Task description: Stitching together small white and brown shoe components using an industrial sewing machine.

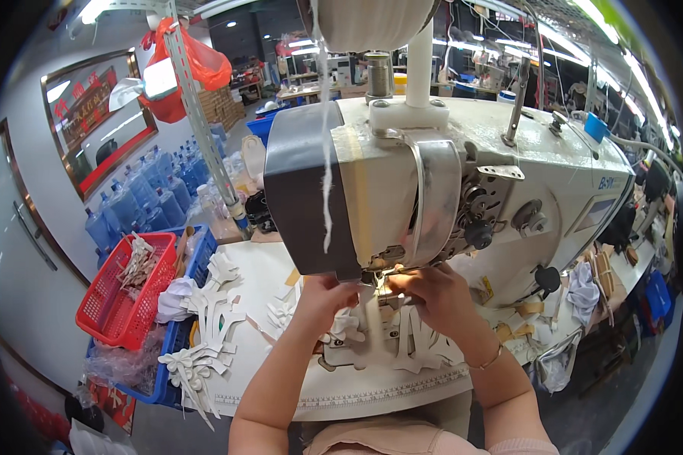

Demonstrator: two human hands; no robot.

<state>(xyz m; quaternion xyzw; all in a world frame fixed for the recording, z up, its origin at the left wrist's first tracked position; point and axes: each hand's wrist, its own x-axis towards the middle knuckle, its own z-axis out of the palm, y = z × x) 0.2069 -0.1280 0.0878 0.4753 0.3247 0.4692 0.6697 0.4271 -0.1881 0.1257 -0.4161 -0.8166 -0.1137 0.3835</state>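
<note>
A large industrial sewing machine (379, 189) stands in front of me, its lamp lighting the needle area (379, 279). From under the needle, a cream strip (374, 322) runs toward me over the machine bed. My left hand (325, 298) is left of the needle, fingers bent and closed, tips partly hidden by the machine head. On the other side, my right hand (431, 294) has its fingers curled together close to the presser foot. What either hand pinches is too small to make out. White cut pieces (421, 345) lie beside the strip, below my right hand.
More white cut pieces (214, 318) are heaped at the table's left edge. Beyond them sit a red basket (121, 292) and a blue crate (176, 356). A ruler tape (349, 398) lines the front edge. Scraps (520, 326) and a white cloth bundle (582, 292) lie at right.
</note>
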